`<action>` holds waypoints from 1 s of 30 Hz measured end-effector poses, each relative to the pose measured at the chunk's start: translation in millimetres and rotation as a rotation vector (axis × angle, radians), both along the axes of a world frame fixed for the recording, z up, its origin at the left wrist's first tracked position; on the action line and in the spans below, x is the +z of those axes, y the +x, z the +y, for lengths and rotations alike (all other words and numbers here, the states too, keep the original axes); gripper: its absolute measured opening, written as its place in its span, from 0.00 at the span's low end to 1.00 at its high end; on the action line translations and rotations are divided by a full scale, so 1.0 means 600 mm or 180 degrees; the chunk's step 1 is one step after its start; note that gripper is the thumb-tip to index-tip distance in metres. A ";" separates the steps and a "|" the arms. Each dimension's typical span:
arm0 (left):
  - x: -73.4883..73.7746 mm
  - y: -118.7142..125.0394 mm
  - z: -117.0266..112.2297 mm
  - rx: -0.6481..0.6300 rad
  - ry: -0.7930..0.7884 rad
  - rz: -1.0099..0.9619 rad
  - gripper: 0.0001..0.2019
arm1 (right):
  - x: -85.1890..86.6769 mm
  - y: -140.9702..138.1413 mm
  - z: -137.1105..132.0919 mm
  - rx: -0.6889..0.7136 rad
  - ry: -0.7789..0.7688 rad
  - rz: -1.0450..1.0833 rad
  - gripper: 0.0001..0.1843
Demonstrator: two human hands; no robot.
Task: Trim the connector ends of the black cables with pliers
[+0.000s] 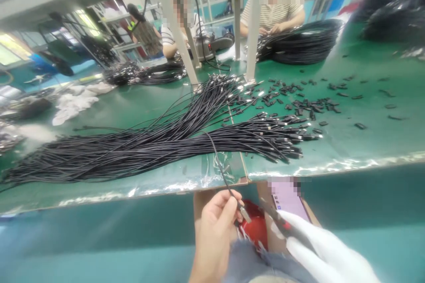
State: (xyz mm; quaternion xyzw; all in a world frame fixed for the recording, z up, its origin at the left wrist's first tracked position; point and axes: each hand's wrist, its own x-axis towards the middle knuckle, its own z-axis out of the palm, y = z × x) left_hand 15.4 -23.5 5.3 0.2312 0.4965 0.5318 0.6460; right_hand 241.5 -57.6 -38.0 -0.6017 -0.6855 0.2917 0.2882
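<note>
My bare left hand point(217, 219) is closed on a thin black cable point(222, 170), gripping it just behind its silvery plug point(245, 214). The cable's other part runs up over the table edge into the bundle. To the right, my right hand point(327, 247), in a white glove, is wrapped around a dark, narrow tool with a red patch point(287, 226). Motion blurs the tool, so its exact kind is unclear; its tip points up and left, apart from the plug. On the green table point(133, 110) lies a large bundle of black cables point(146, 148), plug ends to the right.
Several small black pieces point(314, 106) lie scattered past the plugs. Metal posts point(254, 26) rise from the table. Coiled cables point(299, 44) lie across from me, with co-workers point(274, 13) behind. A phone point(288, 196) and a red object point(255, 230) are below the edge.
</note>
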 end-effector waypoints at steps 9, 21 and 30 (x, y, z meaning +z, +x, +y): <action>-0.007 -0.006 -0.013 0.0067 -0.0131 -0.0212 0.15 | -0.023 -0.017 0.013 0.0169 0.0096 0.0257 0.22; -0.012 0.011 -0.016 -0.0267 -0.0265 -0.0483 0.15 | 0.020 -0.118 0.008 -0.0705 -0.1426 0.2027 0.22; -0.019 0.017 -0.027 -0.0115 -0.0205 -0.0319 0.15 | 0.007 -0.105 0.016 -0.0170 0.0584 0.0550 0.13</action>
